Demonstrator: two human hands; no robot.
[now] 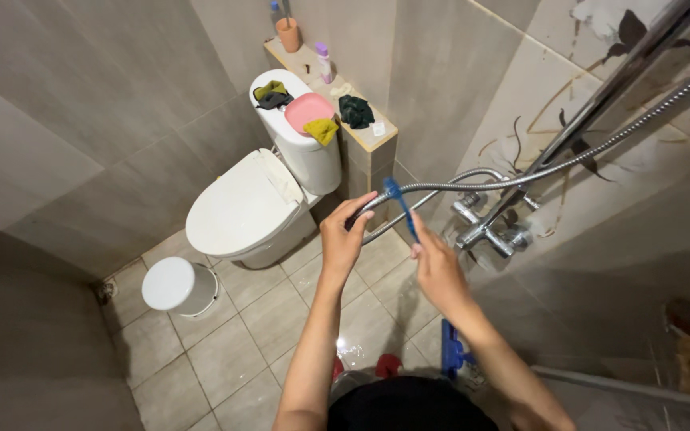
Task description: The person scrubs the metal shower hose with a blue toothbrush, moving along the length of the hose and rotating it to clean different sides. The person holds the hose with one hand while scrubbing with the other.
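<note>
Grey-tiled bathroom walls surround us as our left hand (345, 231) closes around the ribbed chrome shower hose (441, 185), while our right hand (438, 267) pinches a slim blue toothbrush (401, 206) whose long axis slants up-left, head touching the hose beside the left fingers.

Floor (225, 351): grey square tiles, wet patch near the bottom middle. White lidded bin (176, 286) stands at the left, just beside the toilet (253, 203).

Ledge (361, 132) beside the tank: orange cup (287, 33) at far end, small bottle (324, 62) mid-ledge, dark cloth (354, 110) at near end.
</note>
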